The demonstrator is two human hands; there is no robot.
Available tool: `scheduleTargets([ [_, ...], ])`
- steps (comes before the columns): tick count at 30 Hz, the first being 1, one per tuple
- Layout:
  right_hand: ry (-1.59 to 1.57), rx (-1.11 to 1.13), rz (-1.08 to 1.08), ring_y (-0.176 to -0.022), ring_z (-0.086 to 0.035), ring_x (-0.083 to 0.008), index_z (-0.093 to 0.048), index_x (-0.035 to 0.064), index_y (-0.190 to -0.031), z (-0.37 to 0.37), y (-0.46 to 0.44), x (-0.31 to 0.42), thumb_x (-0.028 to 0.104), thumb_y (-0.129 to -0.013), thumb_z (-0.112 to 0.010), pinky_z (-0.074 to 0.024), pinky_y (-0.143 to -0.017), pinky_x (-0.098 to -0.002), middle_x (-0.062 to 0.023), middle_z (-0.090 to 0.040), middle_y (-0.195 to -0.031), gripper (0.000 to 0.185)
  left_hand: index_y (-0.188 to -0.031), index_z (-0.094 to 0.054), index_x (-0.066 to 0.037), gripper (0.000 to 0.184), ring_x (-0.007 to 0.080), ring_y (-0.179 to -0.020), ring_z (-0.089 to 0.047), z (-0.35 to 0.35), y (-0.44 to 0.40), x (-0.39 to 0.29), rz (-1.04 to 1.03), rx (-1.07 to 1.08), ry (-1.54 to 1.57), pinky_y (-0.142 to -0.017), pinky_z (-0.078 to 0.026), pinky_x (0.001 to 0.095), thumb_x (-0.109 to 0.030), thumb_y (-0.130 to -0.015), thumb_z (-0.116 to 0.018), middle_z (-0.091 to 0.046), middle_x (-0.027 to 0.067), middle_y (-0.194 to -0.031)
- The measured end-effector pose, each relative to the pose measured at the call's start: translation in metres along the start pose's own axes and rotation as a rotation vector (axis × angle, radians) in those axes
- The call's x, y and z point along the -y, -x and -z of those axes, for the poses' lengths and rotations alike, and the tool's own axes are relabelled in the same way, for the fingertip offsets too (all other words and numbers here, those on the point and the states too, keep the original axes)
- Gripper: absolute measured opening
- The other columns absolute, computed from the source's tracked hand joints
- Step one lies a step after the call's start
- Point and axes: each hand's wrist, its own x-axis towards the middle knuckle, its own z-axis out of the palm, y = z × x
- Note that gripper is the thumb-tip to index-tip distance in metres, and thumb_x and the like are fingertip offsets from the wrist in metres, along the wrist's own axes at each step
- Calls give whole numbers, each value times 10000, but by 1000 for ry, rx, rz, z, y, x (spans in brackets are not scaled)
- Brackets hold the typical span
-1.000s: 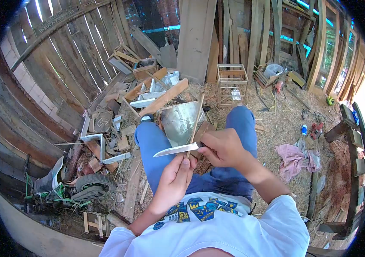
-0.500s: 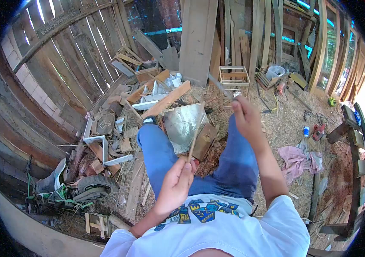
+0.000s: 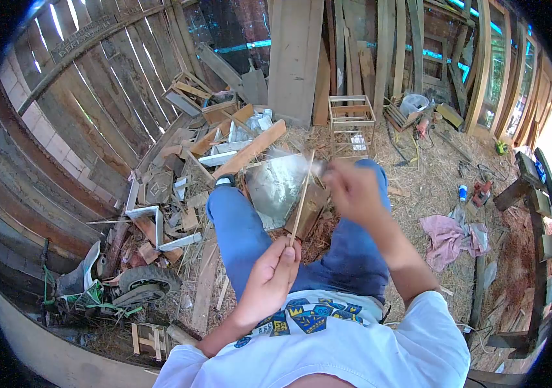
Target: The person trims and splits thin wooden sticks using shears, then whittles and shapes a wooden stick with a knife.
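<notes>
Your left hand (image 3: 275, 275) pinches the lower end of a thin wooden stick (image 3: 301, 204), angled before the metal sheet's (image 3: 269, 194) right edge. Your right hand (image 3: 353, 191), curled around a motion-blurred knife (image 3: 318, 169), is lower and nearer the sheet than half a second ago, forearm slanting inward.

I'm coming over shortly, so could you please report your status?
Left grip: closed on thin stick. Right grip: holding knife, blade blurred, near stick's upper part. Possible obstacles: metal sheet, brown block behind stick.
</notes>
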Motion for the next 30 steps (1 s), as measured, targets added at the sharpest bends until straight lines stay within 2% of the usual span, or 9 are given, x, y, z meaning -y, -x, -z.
scheduleTargets([
  [2,69,-205,-326,-524,-546,-293,-593,31,-889,12,-13,-20,234,-998,-627,-406,-509,-409,-126,-511,-633,233,-1043,-517,-63,196,7,-530,-305,-1,0,3,-12,22,-11,-471,-224,202,-203,-1131,-413,-355,-88,-654],
  [3,70,-206,-322,-524,-546,-293,-593,31,-889,16,-12,-21,234,-998,-627,-406,-509,-409,-126,-511,-633,233,-1043,-520,-64,194,7,-528,-307,-2,-2,3,-20,-25,-24,-472,-228,200,-203,-1131,-417,-363,-87,-653],
  [5,-59,-262,-283,-605,-619,-387,-579,48,-871,22,-12,-17,273,-998,-640,-450,-534,-433,-162,-604,-692,266,-1043,-522,-66,192,6,-526,-309,1,-6,3,-35,-76,-42,-473,-233,197,-204,-1130,-422,-371,-86,-653],
  [9,-84,-73,-254,-606,-625,-386,-594,62,-885,8,5,9,274,-979,-658,-450,-529,-454,-164,-604,-697,240,-1075,-542,-66,194,6,-517,-304,10,-9,0,-24,-76,22,-462,-232,199,-221,-1128,-437,-387,-81,-659],
  [11,0,45,-68,-550,-577,-340,-610,47,-903,3,9,19,208,-963,-662,-416,-511,-428,-139,-563,-670,180,-1087,-548,-65,204,5,-513,-300,9,-10,-4,5,-66,25,-455,-229,200,-234,-1127,-442,-388,-80,-658],
  [12,0,43,-65,-550,-577,-340,-610,47,-903,2,9,23,208,-963,-662,-416,-511,-428,-139,-563,-670,180,-1090,-553,-65,212,4,-508,-301,9,-10,-5,28,-72,37,-448,-226,200,-242,-1127,-441,-386,-82,-652],
  [15,-7,100,-39,-585,-604,-359,-616,69,-912,1,7,34,227,-933,-683,-436,-511,-442,-130,-586,-674,172,-1082,-563,-64,229,2,-500,-305,9,-10,-7,55,-97,78,-440,-225,197,-249,-1127,-435,-389,-83,-645],
  [17,80,149,0,-574,-633,-329,-579,110,-849,1,6,38,319,-942,-678,-467,-499,-451,-95,-593,-637,249,-1072,-568,-63,238,2,-497,-309,10,-11,-7,58,-113,106,-438,-225,194,-249,-1126,-431,-394,-83,-644],
  [30,167,192,103,-549,-628,-303,-570,128,-843,3,6,52,332,-927,-688,-476,-492,-436,-74,-581,-614,250,-1022,-569,-53,206,-9,-555,-318,6,-16,5,-228,-248,-293,-488,-235,200,-196,-1119,-457,-387,-93,-663],
])
